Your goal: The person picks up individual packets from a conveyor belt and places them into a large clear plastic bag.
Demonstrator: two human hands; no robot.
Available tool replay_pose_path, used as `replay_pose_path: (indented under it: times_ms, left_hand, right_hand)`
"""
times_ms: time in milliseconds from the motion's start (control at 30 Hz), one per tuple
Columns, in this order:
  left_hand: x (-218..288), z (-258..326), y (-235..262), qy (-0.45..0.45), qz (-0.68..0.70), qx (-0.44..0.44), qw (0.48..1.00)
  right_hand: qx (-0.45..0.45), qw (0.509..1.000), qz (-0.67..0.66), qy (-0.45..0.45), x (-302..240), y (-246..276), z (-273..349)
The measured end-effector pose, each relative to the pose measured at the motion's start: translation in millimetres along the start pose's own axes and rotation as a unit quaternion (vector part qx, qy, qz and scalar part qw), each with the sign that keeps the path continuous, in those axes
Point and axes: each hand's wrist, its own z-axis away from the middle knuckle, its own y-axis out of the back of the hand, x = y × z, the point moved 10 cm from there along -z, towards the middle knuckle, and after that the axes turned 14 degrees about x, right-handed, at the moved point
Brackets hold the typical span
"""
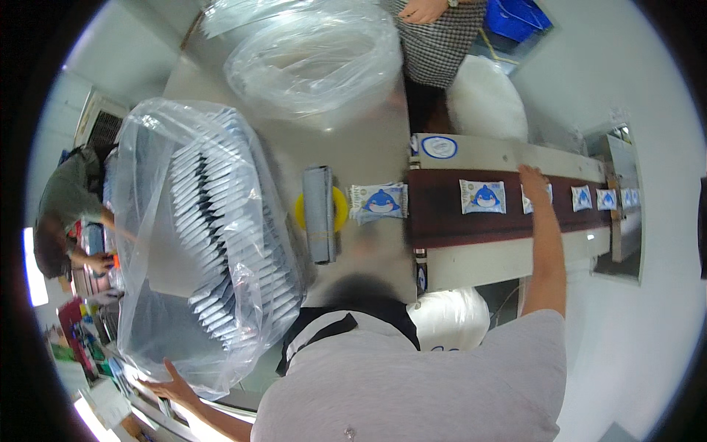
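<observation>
My left hand is at the near end of a large clear plastic bag, fingers spread against or beside its edge. Inside the bag, many flat packets stand in tight rows. My right hand reaches over the dark red conveyor belt, fingers extended above a small white and blue packet that it partly covers. Whether they touch is hard to see. To its left on the belt lies a similar packet. At the belt's end, a small pile of these packets rests on the metal table.
A grey folded strip lies over a yellow tape roll. More packets sit farther along the belt. Clear plastic bags cover the table's far end, near another person's hand. Another person works at left.
</observation>
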Motion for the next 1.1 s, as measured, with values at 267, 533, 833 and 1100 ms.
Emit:
replay_pose_path:
  times_ms: [267,533,833,1100]
  left_hand:
    - [12.0,13.9,-0.7,0.05,0.092,-0.069,0.992]
    - [-35.1,49.5,-38.2,0.32,0.305,-0.176,0.88]
    - [-0.3,44.5,-17.5,0.295,0.32,-0.185,0.881]
    - [-30.4,53.4,-16.6,0.318,0.371,-0.176,0.854]
  right_hand:
    - [-0.125,0.984,0.051,0.115,1.1,-34.8,23.4]
    - [-0.152,0.91,-0.24,0.302,-159.2,31.9,-20.9]
    - [-0.34,0.812,-0.229,0.416,-422.3,55.3,37.5]
    - [0.083,0.91,-0.115,0.389,-415.4,83.3,165.7]
